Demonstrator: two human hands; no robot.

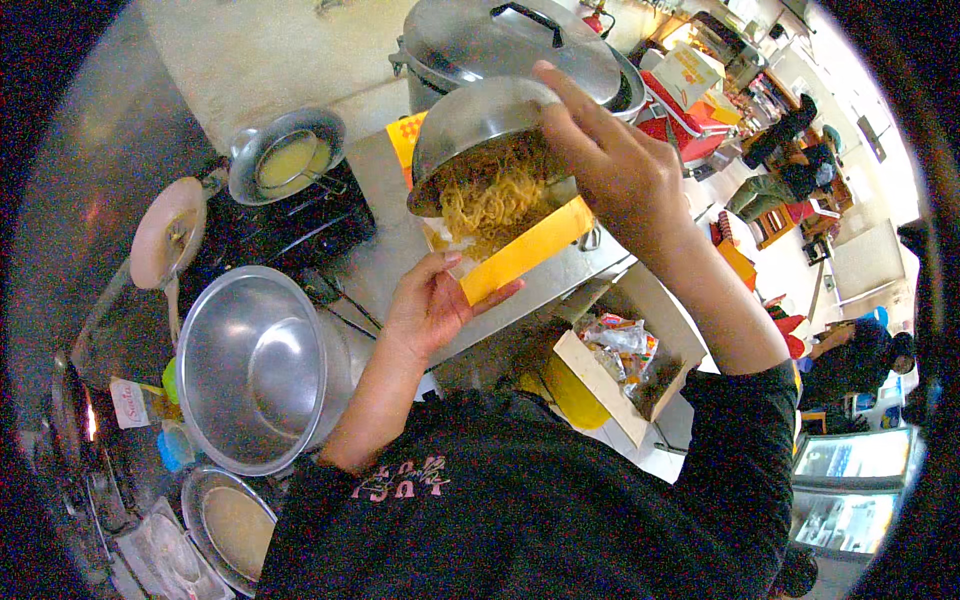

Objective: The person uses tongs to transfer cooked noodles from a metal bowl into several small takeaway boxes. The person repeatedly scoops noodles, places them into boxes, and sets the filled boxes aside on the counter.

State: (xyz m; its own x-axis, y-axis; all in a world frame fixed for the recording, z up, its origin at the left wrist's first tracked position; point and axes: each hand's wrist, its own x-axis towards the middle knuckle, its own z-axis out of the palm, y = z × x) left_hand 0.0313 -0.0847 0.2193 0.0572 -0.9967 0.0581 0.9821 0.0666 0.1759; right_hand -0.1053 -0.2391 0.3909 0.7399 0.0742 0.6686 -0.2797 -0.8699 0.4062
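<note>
A steel bowl (470,112) is tipped on its side over a yellow takeaway box (525,252), its mouth turned down toward me. Brown noodles (495,200) spill from the bowl into the box, with a pale bit near the box's left end. My right hand (618,165) grips the bowl by its right side, fingers over the outside. Below and to the left, my left hand (430,300) holds the box at its near left corner, thumb at the rim and fingers under the near wall. The box's inside is partly hidden by the bowl.
Behind the bowl stands a large lidded pot (440,45). A pan with a strainer (290,165) sits by the black stove (300,240), near a pale pan (160,235). A big steel basin (250,375) is at left. A cardboard carton (600,375) with packets lies right. People are farther right.
</note>
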